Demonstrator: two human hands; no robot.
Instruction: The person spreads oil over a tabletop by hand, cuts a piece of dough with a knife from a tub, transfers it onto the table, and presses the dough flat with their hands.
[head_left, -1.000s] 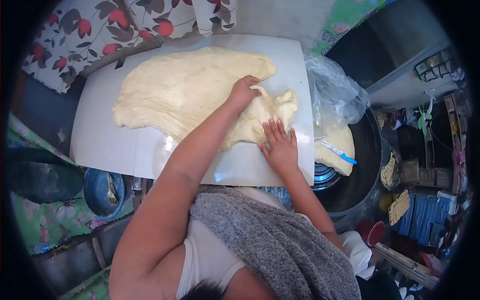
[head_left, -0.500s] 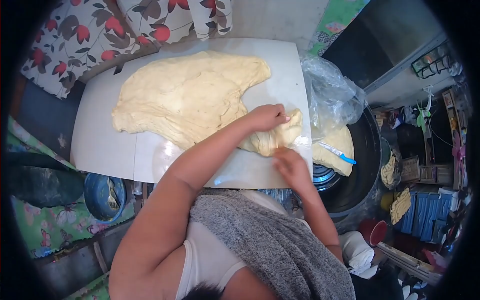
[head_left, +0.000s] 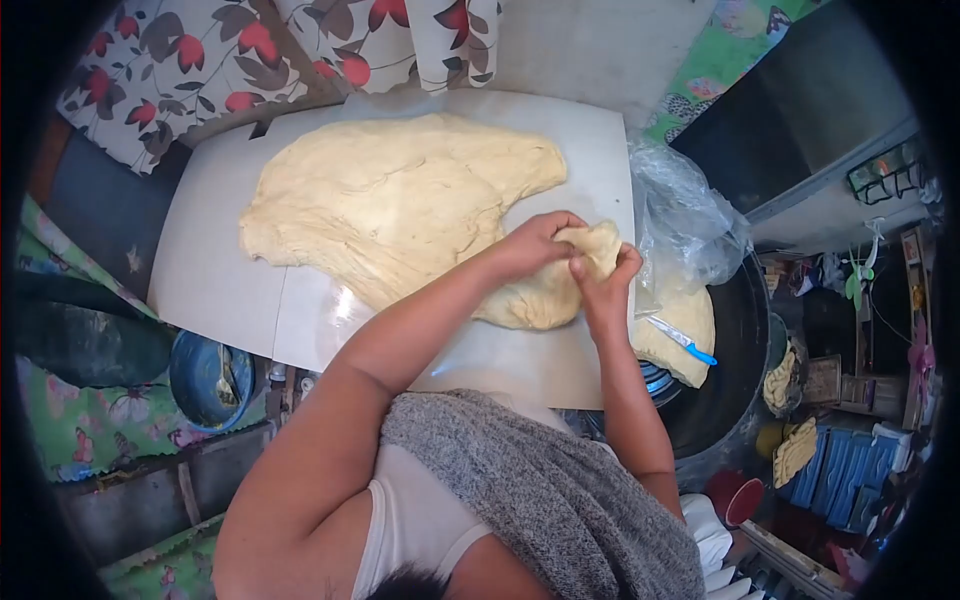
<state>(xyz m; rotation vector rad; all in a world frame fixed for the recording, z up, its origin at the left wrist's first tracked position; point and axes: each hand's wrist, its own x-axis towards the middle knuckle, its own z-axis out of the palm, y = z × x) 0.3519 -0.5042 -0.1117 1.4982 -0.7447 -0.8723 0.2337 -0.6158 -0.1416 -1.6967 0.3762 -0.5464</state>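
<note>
A large sheet of pale yellow dough lies spread over the white tabletop. At its right end a narrower portion of the dough is lifted between my two hands. My left hand pinches the upper left side of this flap. On the flap's right side, my right hand grips the edge between thumb and fingers. A rounded lobe of dough rests on the table just below my left hand.
Right of the table, a black round pan holds another dough piece, a blue-handled knife and clear plastic. A blue basin with a utensil stands at the lower left. Patterned curtains hang behind.
My right hand has gone from lying flat on the dough to gripping its edge. My left hand has moved right, and the dough's right end is now pulled up and folded. The view has shifted slightly.
</note>
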